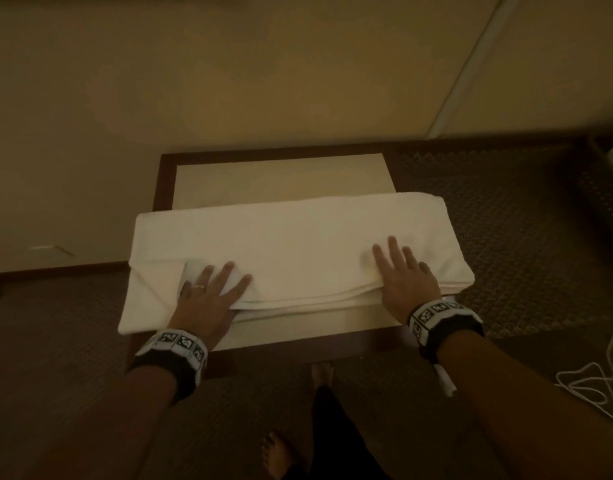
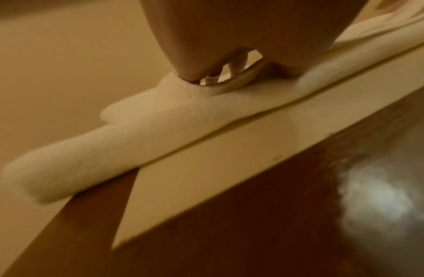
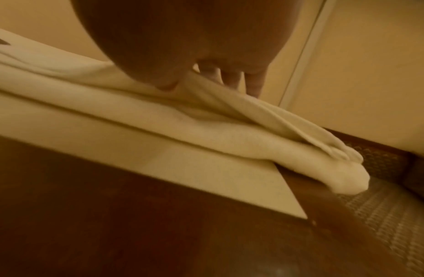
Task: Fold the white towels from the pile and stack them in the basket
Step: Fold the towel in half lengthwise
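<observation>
The white towel is thick, soft terry cloth with a matt, finely looped nap, its folded edges rounded and plump in both wrist views. The table has a dark reddish wood frame polished to a gloss that throws back a bright patch of light in the left wrist view, set around a pale cream inlay that looks smooth and flat. The carpet is a dark woven fabric with a rough, small diamond texture, and the wall is plain matt beige.
</observation>
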Tool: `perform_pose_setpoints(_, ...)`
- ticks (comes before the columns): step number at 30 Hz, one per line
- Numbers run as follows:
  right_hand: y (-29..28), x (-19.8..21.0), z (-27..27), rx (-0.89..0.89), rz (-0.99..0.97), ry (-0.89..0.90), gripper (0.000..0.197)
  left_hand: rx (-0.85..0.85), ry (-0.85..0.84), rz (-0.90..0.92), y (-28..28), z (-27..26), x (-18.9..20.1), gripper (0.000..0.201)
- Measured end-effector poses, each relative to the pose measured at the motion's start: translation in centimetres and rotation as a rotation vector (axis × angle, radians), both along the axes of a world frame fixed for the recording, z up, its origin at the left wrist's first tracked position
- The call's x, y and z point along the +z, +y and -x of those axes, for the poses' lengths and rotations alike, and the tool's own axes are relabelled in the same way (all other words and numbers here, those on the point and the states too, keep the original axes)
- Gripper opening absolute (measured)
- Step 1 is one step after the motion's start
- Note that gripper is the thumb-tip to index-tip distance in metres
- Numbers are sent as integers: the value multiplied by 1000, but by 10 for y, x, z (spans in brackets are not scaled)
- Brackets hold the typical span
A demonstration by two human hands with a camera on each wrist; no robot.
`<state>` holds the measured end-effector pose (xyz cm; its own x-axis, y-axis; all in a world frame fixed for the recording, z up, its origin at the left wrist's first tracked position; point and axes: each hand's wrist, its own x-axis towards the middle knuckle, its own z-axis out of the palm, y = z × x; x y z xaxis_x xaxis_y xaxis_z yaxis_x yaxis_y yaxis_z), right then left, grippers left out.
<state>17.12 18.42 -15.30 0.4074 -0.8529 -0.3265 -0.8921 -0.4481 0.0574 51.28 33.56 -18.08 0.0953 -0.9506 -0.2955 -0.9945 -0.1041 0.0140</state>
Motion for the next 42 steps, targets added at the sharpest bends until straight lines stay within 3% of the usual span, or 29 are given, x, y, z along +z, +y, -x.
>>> perform_pose_setpoints(4, 26, -9, 19, 44, -104, -32, 82, -30, 19, 2, 22, -2, 1, 68)
perform_pose_setpoints(7, 33, -20, 32, 27, -78, 6, 80, -30, -34, -28, 45, -5, 3, 72)
perform_pose_setpoints(11, 31, -19, 26, 0, -51, 5, 75, 197, -85, -48, 67, -7, 17, 66)
perform_pose_setpoints(14, 32, -14, 21, -6, -37, 12, 72, 259, -137, -59, 69, -1, 34, 82)
perform_pose_setpoints(17, 26, -3, 22, -2, -7, 9, 70, 162, -143, 36, 51, 10, 49, 95)
perform_pose_setpoints(21, 0, 3, 38, -52, 69, 0, 64, 46, 13, 49, 14, 37, 28, 96)
perform_pose_setpoints(24, -23, 10, 58, -6, 70, 84, 58, 104, 124, -4, 0, 68, 8, 86)
perform_pose_setpoints(28, -31, 22, 92, 21, 137, 211, 37, 171, 58, -15, 2, 81, -7, 82)
perform_pose_setpoints(30, -25, 19, 111, -1, 100, 225, 38, 179, 23, -26, -2, 83, -2, 84)
perform_pose_setpoints(33, -21, 15, 127, -40, 1, 122, 46, 227, 27, -51, -14, 91, 9, 82)
perform_pose_setpoints(35, -30, 16, 130, -70, 23, 17, 38, 249, 31, -27, -26, 102, 16, 79)
perform_pose_setpoints(37, -44, 16, 130, -131, 20, -126, 49, 225, 38, 6, -41, 117, 19, 81)
perform_pose_setpoints(38, -53, 14, 131, -185, 5, -228, 55, 199, 53, 13, -50, 126, 18, 84)
perform_pose_setpoints(40, -74, 8, 134, -335, -9, -365, 48, 144, 103, 43, -69, 146, 14, 88)
perform_pose_setpoints(42, -92, -2, 137, -451, -103, -361, 53, 96, 127, 45, -86, 169, 9, 88)
